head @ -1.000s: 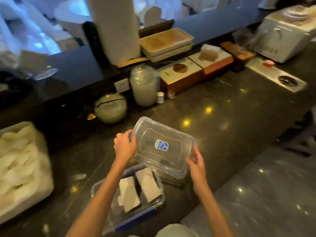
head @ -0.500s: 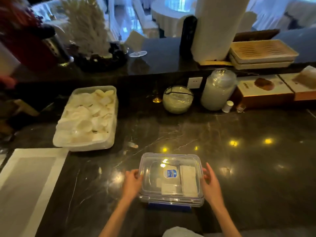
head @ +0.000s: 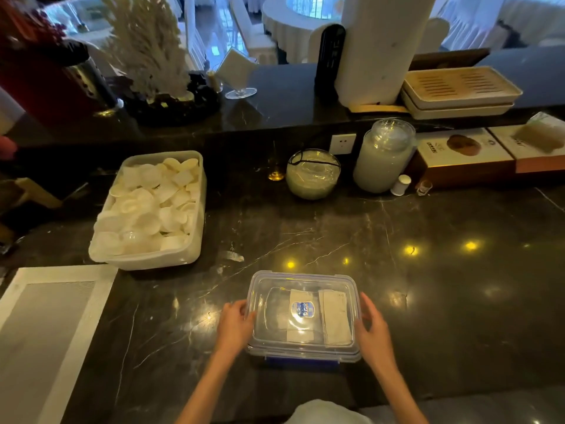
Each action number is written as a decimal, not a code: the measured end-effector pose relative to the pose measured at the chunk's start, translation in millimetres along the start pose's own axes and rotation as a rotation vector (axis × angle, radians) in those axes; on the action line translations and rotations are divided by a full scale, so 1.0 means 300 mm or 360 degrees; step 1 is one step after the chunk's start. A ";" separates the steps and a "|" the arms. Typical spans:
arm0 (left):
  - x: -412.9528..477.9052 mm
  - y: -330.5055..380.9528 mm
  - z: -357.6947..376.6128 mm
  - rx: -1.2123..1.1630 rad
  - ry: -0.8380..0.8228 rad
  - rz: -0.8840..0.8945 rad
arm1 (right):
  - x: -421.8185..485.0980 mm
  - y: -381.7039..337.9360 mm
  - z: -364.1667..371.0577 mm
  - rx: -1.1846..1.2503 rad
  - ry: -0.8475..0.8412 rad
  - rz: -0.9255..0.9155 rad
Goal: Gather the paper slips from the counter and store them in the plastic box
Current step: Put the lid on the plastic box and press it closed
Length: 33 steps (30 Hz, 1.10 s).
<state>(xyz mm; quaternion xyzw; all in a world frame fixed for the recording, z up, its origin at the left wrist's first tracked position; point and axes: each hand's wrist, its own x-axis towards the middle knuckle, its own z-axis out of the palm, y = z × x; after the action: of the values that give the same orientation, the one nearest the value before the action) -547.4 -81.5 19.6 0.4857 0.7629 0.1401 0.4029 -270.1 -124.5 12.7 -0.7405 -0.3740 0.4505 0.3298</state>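
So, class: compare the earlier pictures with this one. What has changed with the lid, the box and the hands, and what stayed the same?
The clear lid, held tilted above the open plastic box a second ago, has come down and now sits flat on it. The left hand and right hand have shifted from gripping the lid to resting against the box's sides. The paper slips stay inside, visible through the lid.

Lid (head: 302, 304) now down on plastic box (head: 301, 354)
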 end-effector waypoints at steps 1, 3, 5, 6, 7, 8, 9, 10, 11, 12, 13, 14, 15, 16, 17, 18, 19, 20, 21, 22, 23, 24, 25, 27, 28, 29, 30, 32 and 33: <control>0.000 0.002 -0.001 0.0014 0.0002 0.0007 | 0.000 0.002 -0.002 0.0008 -0.0006 0.0017; 0.000 0.005 -0.003 0.0025 0.0005 0.0010 | 0.000 0.002 -0.003 0.0029 -0.0006 0.0030; 0.001 0.006 -0.006 0.0037 -0.0012 0.0003 | -0.004 -0.002 -0.001 0.0055 0.0000 0.0026; 0.002 0.004 -0.007 0.0039 -0.0029 -0.0006 | -0.006 -0.003 0.000 0.0066 0.0002 0.0026; 0.003 0.003 -0.009 0.0036 -0.0049 -0.0017 | -0.008 -0.003 0.001 0.0072 0.0004 0.0025; 0.005 0.002 -0.012 0.0028 -0.0067 -0.0023 | -0.010 -0.003 0.001 0.0076 0.0006 0.0020; 0.008 0.001 -0.014 0.0019 -0.0086 -0.0029 | -0.012 -0.002 0.002 0.0075 0.0008 0.0013; 0.010 -0.001 -0.016 0.0010 -0.0107 -0.0038 | -0.012 -0.002 0.003 0.0072 0.0011 0.0008; 0.012 -0.002 -0.017 0.0002 -0.0127 -0.0047 | -0.013 -0.001 0.003 0.0067 0.0015 0.0003; 0.013 -0.003 -0.018 -0.0007 -0.0141 -0.0053 | -0.013 0.000 0.005 0.0060 0.0019 0.0002; 0.013 -0.004 -0.018 -0.0017 -0.0151 -0.0057 | -0.012 0.002 0.006 0.0050 0.0023 0.0005; 0.013 -0.005 -0.018 -0.0029 -0.0154 -0.0060 | -0.010 0.004 0.007 0.0037 0.0026 0.0012; 0.013 -0.004 -0.017 -0.0040 -0.0155 -0.0063 | -0.008 0.005 0.008 0.0028 0.0029 0.0018; 0.012 -0.004 -0.016 -0.0054 -0.0154 -0.0065 | -0.006 0.007 0.008 0.0022 0.0033 0.0022; 0.012 -0.003 -0.015 -0.0068 -0.0152 -0.0066 | -0.004 0.007 0.010 0.0015 0.0037 0.0024; 0.013 -0.001 -0.014 -0.0074 -0.0151 -0.0066 | -0.003 0.008 0.011 0.0007 0.0041 0.0026; 0.014 0.001 -0.012 -0.0071 -0.0152 -0.0065 | -0.001 0.007 0.013 -0.0001 0.0044 0.0030; 0.017 0.003 -0.010 -0.0068 -0.0160 -0.0064 | 0.000 0.007 0.014 -0.0003 0.0049 0.0034; 0.020 0.004 -0.008 -0.0073 -0.0176 -0.0064 | 0.002 0.006 0.016 -0.0001 0.0055 0.0037; 0.023 0.006 -0.007 -0.0085 -0.0196 -0.0065 | 0.004 0.005 0.017 -0.0001 0.0061 0.0041; 0.027 0.009 -0.006 -0.0097 -0.0212 -0.0066 | 0.006 0.006 0.018 -0.0006 0.0065 0.0044; 0.030 0.013 -0.007 -0.0107 -0.0227 -0.0066 | 0.007 0.007 0.018 -0.0020 0.0064 0.0048; 0.034 0.017 -0.008 -0.0114 -0.0243 -0.0068 | 0.008 0.009 0.018 -0.0045 0.0056 0.0051; 0.039 0.024 -0.012 -0.0108 -0.0279 -0.0072 | 0.009 0.014 0.016 -0.0128 0.0025 0.0061; 0.041 0.026 -0.014 -0.0096 -0.0295 -0.0074 | 0.012 0.018 0.012 -0.0170 0.0010 0.0071; 0.044 0.026 -0.015 -0.0087 -0.0306 -0.0074 | 0.016 0.019 0.008 -0.0204 0.0000 0.0085; 0.047 0.024 -0.016 -0.0088 -0.0314 -0.0073 | 0.020 0.019 0.003 -0.0227 -0.0009 0.0102; 0.050 0.020 -0.018 -0.0144 -0.0306 -0.0069 | 0.029 0.020 -0.006 -0.0244 -0.0043 0.0130; 0.050 0.019 -0.018 -0.0197 -0.0290 -0.0062 | 0.030 0.022 -0.008 -0.0229 -0.0073 0.0134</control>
<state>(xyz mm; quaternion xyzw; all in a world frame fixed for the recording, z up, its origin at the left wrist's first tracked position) -551.0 -64.9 19.1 0.4558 0.7223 0.1345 0.5025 -263.4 -120.5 4.4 -0.7669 -0.3815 0.4527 0.2478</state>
